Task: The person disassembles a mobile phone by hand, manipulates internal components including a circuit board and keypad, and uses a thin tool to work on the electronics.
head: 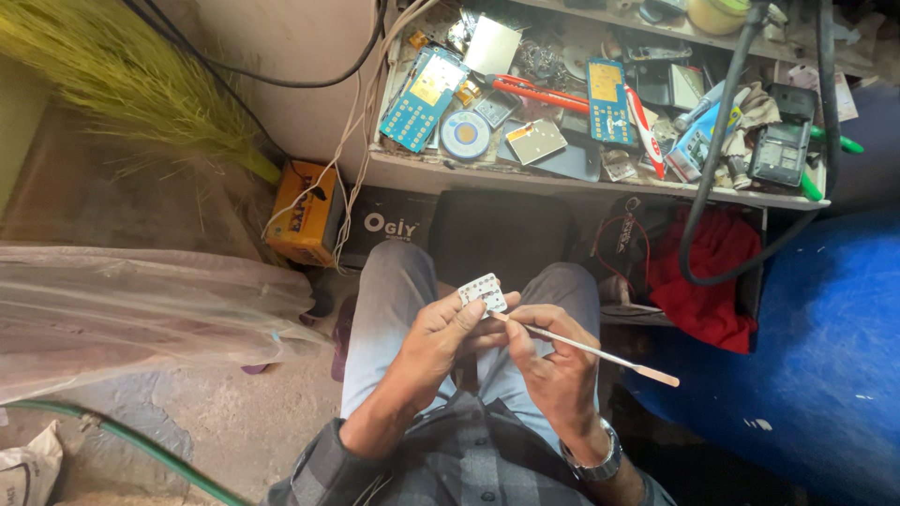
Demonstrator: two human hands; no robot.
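My left hand (pixel 448 330) pinches a small white keypad-like part (pixel 484 292) over my lap. My right hand (pixel 555 351) grips a thin brush or stick with a pale handle (pixel 600 354); its tip touches the lower edge of the white part. Both hands sit close together above my grey trousers (pixel 394 281). A watch is on my right wrist (pixel 594 461).
A cluttered workbench shelf (pixel 562 183) ahead holds blue circuit boards (pixel 424 97), a red-handled cutter (pixel 539 92), a round tin (pixel 465 134) and phone parts. A black hose (pixel 712 159) hangs at right above red cloth (pixel 712 272). An orange box (pixel 305 211), a broom (pixel 131 84) and plastic sheeting (pixel 141 305) lie left.
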